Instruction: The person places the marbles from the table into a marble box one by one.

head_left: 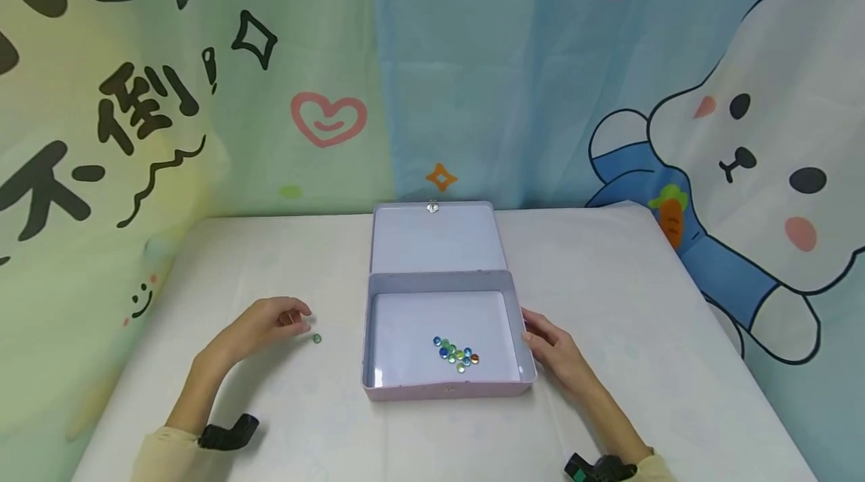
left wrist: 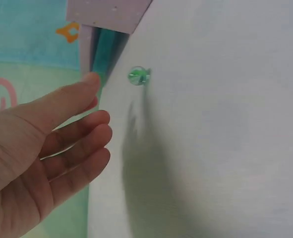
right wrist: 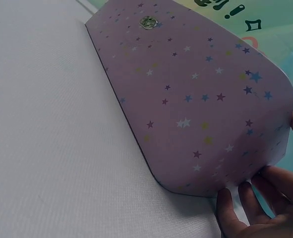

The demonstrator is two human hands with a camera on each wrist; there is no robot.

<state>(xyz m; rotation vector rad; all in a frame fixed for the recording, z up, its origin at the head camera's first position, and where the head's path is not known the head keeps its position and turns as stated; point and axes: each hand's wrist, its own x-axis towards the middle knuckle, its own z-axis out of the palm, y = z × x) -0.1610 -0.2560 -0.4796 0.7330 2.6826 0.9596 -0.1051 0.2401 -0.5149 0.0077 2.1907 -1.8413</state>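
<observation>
On the white cloth lies a single green glass marble (head_left: 317,338), just beyond the fingertips of my left hand (head_left: 273,323). That hand hovers with loosely bent fingers and holds nothing; the left wrist view shows a gap between its thumb and the marble (left wrist: 138,76). A hinged box (head_left: 446,392) stands with its lid thrown back, and several coloured marbles (head_left: 453,351) lie together on its floor. My right hand (head_left: 557,350) holds the box's right side. In the right wrist view its fingertips touch the star-patterned outer wall (right wrist: 201,109) low down, with the thumb near the rim.
The raised lid (head_left: 435,238) reaches the table's far edge. A metal clasp (right wrist: 148,22) sits on the box's front wall. Behind the white cloth (head_left: 595,264) hangs a printed curtain (head_left: 466,76) with a cartoon figure on the right.
</observation>
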